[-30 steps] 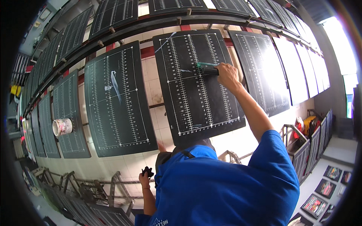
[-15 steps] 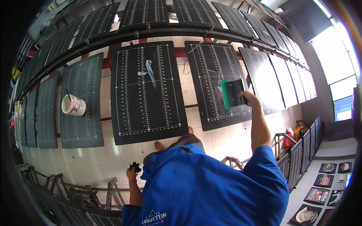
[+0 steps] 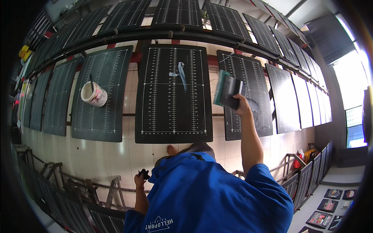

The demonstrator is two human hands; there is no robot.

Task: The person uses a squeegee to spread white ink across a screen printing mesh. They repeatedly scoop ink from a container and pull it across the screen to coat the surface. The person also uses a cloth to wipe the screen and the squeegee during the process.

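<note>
My right hand (image 3: 243,105) grips the black handle side of a squeegee (image 3: 232,91) with a green blade. The squeegee is up between the middle board and the board to its right, somewhat blurred. On the black middle board (image 3: 163,112), printed with white scale lines, lies a pale bluish smear (image 3: 182,73). Wet-looking streaks mark the right-hand board (image 3: 252,126). Low on the left, my left hand (image 3: 139,181) is closed on a crumpled black cloth-like piece (image 3: 145,173), held beside my body.
A stained white tub (image 3: 94,95) with a dark stick in it stands on the board (image 3: 100,126) to the left. Another row of boards (image 3: 176,13) runs behind a dark rail. Metal frames (image 3: 114,190) stand behind me, over the tiled floor (image 3: 97,155).
My right hand has brought the squeegee leftward off the right-hand board. The view has shifted, so the boards sit further right. My left hand still holds the black piece.
</note>
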